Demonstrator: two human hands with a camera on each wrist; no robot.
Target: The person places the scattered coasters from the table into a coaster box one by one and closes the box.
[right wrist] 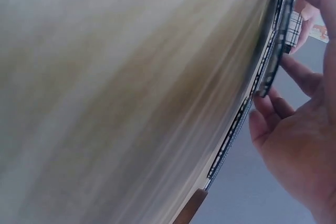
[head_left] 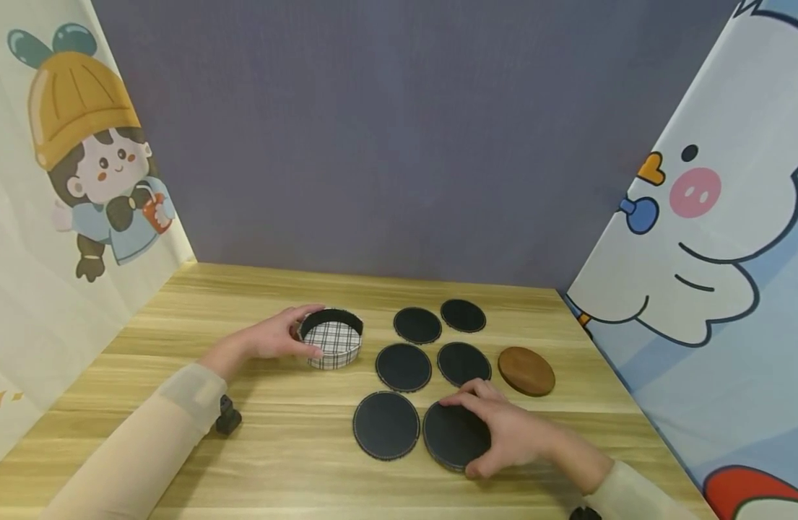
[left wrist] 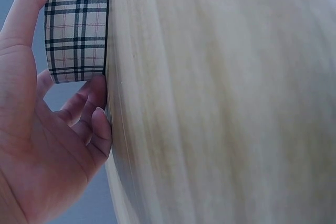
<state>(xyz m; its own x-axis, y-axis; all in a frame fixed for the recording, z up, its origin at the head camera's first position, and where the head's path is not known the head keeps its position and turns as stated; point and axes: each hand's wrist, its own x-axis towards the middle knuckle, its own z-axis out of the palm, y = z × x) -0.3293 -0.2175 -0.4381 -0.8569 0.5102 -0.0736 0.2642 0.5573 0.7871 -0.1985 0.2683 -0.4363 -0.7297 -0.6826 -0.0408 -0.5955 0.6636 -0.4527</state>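
Observation:
My left hand [head_left: 278,336] holds a round plaid coaster holder [head_left: 334,359] with a black inner wall, thumb on the near side and fingers round the back. In the left wrist view its checked outer wall [left wrist: 79,30] stands on the table beside the palm. My right hand [head_left: 505,433] grips a black round coaster [head_left: 452,437] by its edge, between thumb and fingers. The right wrist view shows this coaster [right wrist: 278,51] edge-on, with a patterned rim. Directly left of it lies another black coaster [head_left: 386,426].
Behind the right hand lie several more black coasters, among them a middle-left one [head_left: 403,367] and a far-right one [head_left: 463,315]. A brown disc [head_left: 526,371] lies to their right. The wooden table [head_left: 288,462] meets a grey back panel [head_left: 373,144] and printed side walls.

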